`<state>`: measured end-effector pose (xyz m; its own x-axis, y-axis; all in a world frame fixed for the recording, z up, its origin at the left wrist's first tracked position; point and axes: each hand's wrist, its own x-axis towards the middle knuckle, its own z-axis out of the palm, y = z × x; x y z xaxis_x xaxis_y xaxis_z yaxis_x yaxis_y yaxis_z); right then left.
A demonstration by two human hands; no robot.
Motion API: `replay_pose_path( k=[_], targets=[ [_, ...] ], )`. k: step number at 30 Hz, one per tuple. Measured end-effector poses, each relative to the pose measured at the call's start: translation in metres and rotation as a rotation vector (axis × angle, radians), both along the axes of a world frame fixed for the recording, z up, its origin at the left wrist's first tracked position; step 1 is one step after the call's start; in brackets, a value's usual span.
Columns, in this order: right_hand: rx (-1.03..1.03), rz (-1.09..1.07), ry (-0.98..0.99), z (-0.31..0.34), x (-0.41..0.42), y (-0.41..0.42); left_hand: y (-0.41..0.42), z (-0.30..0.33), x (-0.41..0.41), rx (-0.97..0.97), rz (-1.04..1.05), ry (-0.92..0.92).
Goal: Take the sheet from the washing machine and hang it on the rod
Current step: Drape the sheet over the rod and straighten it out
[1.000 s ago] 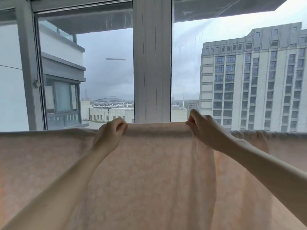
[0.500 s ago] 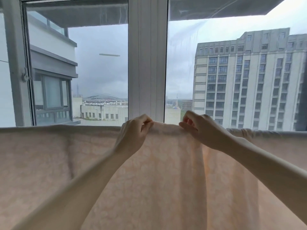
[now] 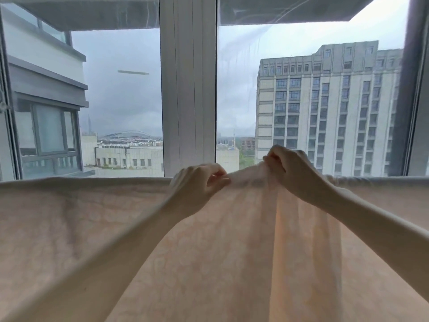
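A pale pink patterned sheet (image 3: 69,228) hangs draped across the whole width of the view, its top fold running level at mid-height. The rod under that fold is hidden by the cloth. My left hand (image 3: 199,182) pinches the top edge of the sheet just left of centre. My right hand (image 3: 290,168) grips a bunched piece of the same edge and holds it lifted a little above the fold line. The two hands are close together, with a short stretch of cloth taut between them. The washing machine is out of view.
A large window stands right behind the sheet, with a wide white mullion (image 3: 188,89) in the middle and a dark frame post (image 3: 415,89) at the right. Outside are a tall building (image 3: 325,112) and low rooftops.
Both hands slid to the right along the top edge and came closer together. The right hand raised its bunch of cloth above the fold line. The view shifted to the right.
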<state>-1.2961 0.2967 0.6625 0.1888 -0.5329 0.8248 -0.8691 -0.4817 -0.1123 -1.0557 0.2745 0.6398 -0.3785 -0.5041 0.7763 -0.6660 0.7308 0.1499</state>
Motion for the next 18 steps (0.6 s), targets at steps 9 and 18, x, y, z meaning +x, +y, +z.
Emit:
replay_pose_path(
  k=[9,18],
  targets=[
    [0.058,-0.117,0.101,-0.002,-0.042,0.017,-0.008,0.004,-0.016,0.025,0.12,0.102],
    [0.122,-0.093,-0.007,-0.019,-0.065,0.031,-0.009,-0.005,-0.034,-0.06,0.157,0.0]
  ],
)
